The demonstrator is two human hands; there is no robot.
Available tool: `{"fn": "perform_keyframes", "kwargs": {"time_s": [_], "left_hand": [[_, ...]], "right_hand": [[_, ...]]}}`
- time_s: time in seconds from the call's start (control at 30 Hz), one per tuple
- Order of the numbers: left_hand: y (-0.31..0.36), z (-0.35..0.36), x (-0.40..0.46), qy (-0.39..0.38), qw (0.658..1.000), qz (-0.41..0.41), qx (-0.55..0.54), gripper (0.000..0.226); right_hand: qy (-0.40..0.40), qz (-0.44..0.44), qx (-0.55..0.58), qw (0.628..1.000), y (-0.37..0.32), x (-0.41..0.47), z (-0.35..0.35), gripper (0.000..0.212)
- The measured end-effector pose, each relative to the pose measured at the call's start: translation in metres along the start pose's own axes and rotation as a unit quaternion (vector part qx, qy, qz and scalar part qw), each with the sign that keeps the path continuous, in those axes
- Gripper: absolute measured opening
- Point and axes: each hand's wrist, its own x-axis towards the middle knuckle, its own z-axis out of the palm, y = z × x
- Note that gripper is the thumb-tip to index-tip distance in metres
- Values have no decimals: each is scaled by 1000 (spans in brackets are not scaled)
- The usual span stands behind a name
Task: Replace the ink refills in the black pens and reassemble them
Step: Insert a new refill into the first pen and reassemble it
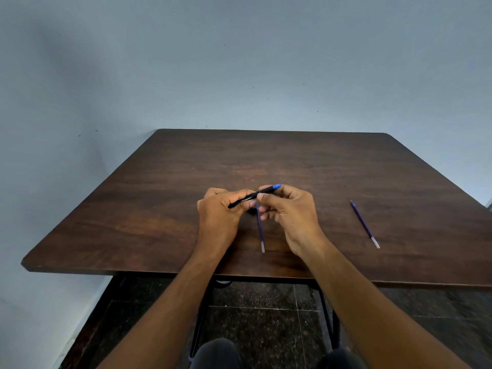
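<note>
Both hands held one black pen (254,195) just above the counter (159,209) — the left hand (221,209) gripped its lower barrel, the right hand (287,209) pinched the blue-tipped end. One refill (260,230) lay between the wrists; another (364,224) lay well apart, to the right.

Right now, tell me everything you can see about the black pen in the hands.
The black pen is a slim, plastic-looking barrel with small white print along its side and a bright blue cap or clicker at its right, far end. It is held above the table, slanting up from lower left to upper right. The left hand wraps its lower end and the right hand pinches the blue-tipped end. Its writing tip is hidden by the left fingers. A loose refill lies on the table beneath it.
</note>
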Motion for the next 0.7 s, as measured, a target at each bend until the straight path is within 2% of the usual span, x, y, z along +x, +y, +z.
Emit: {"fn": "perform_keyframes", "kwargs": {"time_s": [0.1, 0.3, 0.43, 0.57, 0.7], "left_hand": [[1, 0, 0, -1, 1000, -3, 1, 32], [1, -1, -1, 0, 1000, -10, -1, 33], [1, -1, 0, -2, 1000, -21, -12, 34], [1, 0, 0, 2, 1000, -19, 0, 35], [-1, 0, 1, 7, 1000, -11, 3, 36]], "right_hand": [[-1, 4, -12, 1000, -1, 1, 0, 9], [13, 5, -23, 1000, 0, 0, 3, 20], [14, -2, 0, 1000, -3, 1, 3, 14], [27, -7, -52, 998, -7, 4, 1, 19], [-10, -4, -53, 999, -8, 3, -1, 20]]}}
